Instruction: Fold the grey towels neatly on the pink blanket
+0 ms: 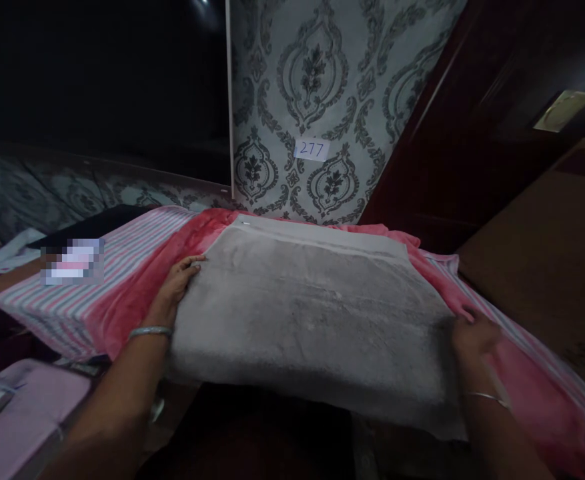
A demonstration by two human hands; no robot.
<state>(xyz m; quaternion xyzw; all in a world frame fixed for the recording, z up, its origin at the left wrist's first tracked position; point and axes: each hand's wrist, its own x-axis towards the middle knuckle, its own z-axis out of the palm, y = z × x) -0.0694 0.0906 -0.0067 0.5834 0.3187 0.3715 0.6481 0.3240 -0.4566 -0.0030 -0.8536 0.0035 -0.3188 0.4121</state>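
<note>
A folded grey towel (312,307) lies flat on a pink cloth (137,293) spread over a striped pink-and-grey sheet (122,253). My left hand (177,283) rests against the towel's left edge, fingers laid on its corner, a bangle on the wrist. My right hand (472,333) grips the towel's right edge, fingers curled around the fabric, also with a bangle. The towel's near edge hangs over the front of the surface.
A patterned wall with a paper label reading 277 (312,149) stands behind. A dark screen (102,87) fills the upper left. Dark wooden furniture (472,153) rises at the right. A pale pink item (27,407) lies at lower left.
</note>
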